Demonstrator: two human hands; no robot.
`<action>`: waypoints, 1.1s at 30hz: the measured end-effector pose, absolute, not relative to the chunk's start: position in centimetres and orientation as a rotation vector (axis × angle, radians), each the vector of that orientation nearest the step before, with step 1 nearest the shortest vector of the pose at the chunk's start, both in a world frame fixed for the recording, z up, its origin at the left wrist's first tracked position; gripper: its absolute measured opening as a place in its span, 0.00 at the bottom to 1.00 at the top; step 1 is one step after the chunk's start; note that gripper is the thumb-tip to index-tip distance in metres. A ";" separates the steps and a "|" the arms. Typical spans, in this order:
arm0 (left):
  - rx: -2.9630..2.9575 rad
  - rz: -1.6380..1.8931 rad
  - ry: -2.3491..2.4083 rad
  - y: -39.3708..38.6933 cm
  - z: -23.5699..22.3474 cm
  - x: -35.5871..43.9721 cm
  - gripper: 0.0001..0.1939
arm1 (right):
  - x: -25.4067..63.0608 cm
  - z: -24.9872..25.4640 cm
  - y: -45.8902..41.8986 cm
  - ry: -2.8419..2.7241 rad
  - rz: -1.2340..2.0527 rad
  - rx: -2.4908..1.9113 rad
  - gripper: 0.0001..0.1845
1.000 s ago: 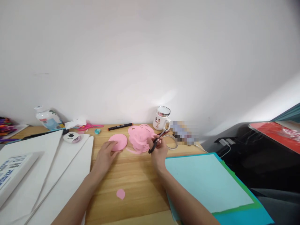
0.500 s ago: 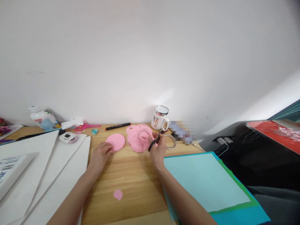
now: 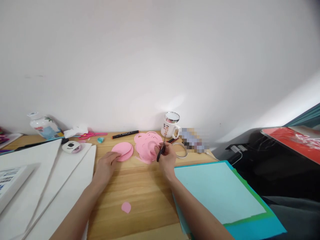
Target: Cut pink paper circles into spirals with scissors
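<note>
Between the fingers of my left hand [image 3: 108, 163] is the edge of a pink paper circle [image 3: 122, 148], lifted a little off the pink circles under it. My right hand [image 3: 167, 159] is closed around black-handled scissors [image 3: 161, 152], blades pointing up and away toward the mug. Its fingertips are at the right edge of a heap of pink paper offcuts [image 3: 147, 146], full of curved cut-outs; whether they pinch any of it is hidden. A small pink petal-shaped piece [image 3: 126, 207] lies nearer to me on the wooden table [image 3: 135, 186].
Behind the offcuts stand a white mug [image 3: 171, 126] and a black marker [image 3: 125, 134]. A tape roll [image 3: 180, 150] lies right of my hand. Coloured sheets [image 3: 220, 193] cover the right side, white boards [image 3: 55, 186] the left. Pink scissors [image 3: 91, 134] and a bottle [image 3: 45, 126] are at the back left.
The top pink circle under my left fingers has risen and slid left off the stack. My right hand has moved slightly left, with the scissors still in it.
</note>
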State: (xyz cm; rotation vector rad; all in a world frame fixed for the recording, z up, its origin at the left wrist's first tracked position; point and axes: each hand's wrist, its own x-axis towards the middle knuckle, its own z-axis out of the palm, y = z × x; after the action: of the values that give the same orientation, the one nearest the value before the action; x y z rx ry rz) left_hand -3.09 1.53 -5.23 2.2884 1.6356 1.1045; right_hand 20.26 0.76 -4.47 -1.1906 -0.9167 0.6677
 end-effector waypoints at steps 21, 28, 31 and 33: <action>2.156 1.215 1.693 0.8 -4.9 -2.6 0.09 | 20.7 -3.9 1.1 -1.005 0.882 -1.011 0.17; 2.114 1.329 1.780 0.6 -4.3 -2.3 0.10 | 20.4 -4.7 0.3 -1.612 0.688 -1.219 0.19; 2.155 1.538 1.813 0.2 -3.3 -1.8 0.12 | 19.9 -4.9 0.0 -1.576 0.730 -1.205 0.15; 2.150 1.657 1.819 -0.1 -2.8 -1.6 0.11 | 19.7 -5.0 0.1 -1.482 0.757 -1.184 0.11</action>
State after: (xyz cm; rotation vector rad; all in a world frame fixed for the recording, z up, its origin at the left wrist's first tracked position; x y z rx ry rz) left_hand -1.60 -0.15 -2.78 2.1500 1.8188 1.6569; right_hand 19.69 0.06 -5.00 -1.1836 -1.4821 0.7570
